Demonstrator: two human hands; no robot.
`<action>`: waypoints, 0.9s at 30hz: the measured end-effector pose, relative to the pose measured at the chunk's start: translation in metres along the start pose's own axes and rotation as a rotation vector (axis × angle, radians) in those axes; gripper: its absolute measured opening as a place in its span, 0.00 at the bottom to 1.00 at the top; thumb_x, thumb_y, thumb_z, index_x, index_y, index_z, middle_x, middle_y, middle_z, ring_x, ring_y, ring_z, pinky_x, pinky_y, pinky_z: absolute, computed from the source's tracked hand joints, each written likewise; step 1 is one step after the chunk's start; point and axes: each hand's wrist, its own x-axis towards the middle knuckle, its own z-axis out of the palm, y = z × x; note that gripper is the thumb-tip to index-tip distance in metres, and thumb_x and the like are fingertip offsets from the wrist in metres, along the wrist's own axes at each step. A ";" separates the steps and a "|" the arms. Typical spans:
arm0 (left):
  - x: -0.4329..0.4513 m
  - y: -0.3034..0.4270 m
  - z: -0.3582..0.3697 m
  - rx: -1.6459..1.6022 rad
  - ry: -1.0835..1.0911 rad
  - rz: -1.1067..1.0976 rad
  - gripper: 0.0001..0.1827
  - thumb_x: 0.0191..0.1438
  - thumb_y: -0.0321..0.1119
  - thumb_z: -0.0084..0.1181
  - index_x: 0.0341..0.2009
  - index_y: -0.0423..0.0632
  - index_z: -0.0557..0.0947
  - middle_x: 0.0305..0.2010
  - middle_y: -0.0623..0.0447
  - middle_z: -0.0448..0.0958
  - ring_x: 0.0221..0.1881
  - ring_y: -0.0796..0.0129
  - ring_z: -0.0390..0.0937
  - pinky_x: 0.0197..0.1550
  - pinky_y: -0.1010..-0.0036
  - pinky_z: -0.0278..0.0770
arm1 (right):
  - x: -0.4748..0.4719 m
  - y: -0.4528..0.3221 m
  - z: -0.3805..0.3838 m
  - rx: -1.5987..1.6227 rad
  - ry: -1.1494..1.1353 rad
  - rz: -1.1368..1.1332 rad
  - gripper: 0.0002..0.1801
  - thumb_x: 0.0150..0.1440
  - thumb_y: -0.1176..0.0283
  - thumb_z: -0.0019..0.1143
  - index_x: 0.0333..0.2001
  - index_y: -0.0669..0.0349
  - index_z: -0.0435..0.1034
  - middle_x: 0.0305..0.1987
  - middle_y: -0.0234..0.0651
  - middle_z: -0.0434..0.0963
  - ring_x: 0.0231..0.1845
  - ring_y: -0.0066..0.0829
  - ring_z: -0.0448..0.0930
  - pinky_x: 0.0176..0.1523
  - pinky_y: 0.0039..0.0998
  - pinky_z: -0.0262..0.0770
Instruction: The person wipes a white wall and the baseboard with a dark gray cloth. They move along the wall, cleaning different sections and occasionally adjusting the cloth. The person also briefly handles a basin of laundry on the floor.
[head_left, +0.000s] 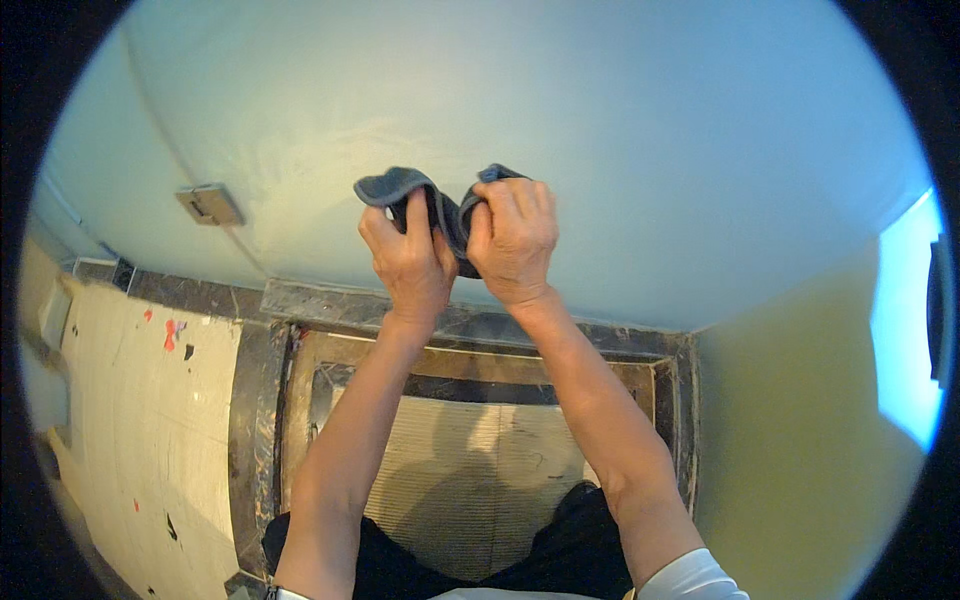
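Note:
A dark grey cloth (451, 225) with a lighter stitched edge is bunched between my two hands, in front of the pale wall. My left hand (411, 251) grips its left part, the index finger laid over a fold, while a loose flap sticks out above. My right hand (516, 236) closes around the right part, with a bluish corner of the cloth showing above the fingers. Below the hands the cloth sags in a narrow fold. Whether it touches the wall cannot be told.
The pale wall (637, 150) carries a metal wall plate (210, 205) at left. Dark stone skirting (330, 300) runs along its foot. Below lies a ribbed mat (465, 450). Red and black scraps (170, 335) litter the light floor at left. A bright window (907, 322) is at right.

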 end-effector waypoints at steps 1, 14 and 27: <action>-0.006 0.010 0.003 -0.021 0.003 0.036 0.27 0.44 0.25 0.58 0.53 0.37 0.73 0.53 0.32 0.63 0.52 0.40 0.63 0.47 0.60 0.71 | 0.000 0.003 -0.003 0.046 0.008 -0.012 0.08 0.43 0.83 0.52 0.30 0.61 0.71 0.29 0.38 0.72 0.33 0.41 0.72 0.37 0.37 0.69; 0.015 0.085 0.040 -0.126 0.181 0.139 0.29 0.46 0.33 0.63 0.55 0.40 0.74 0.57 0.28 0.61 0.57 0.35 0.59 0.60 0.50 0.56 | 0.047 0.103 -0.116 -0.146 0.269 0.263 0.11 0.45 0.83 0.51 0.35 0.62 0.69 0.31 0.40 0.71 0.33 0.41 0.72 0.37 0.38 0.70; -0.016 0.100 0.062 -0.063 -0.034 0.222 0.24 0.47 0.30 0.58 0.50 0.36 0.73 0.55 0.27 0.63 0.57 0.31 0.59 0.61 0.47 0.55 | 0.026 0.101 -0.095 0.036 0.219 0.098 0.11 0.44 0.82 0.52 0.35 0.63 0.70 0.32 0.42 0.70 0.34 0.44 0.72 0.34 0.39 0.70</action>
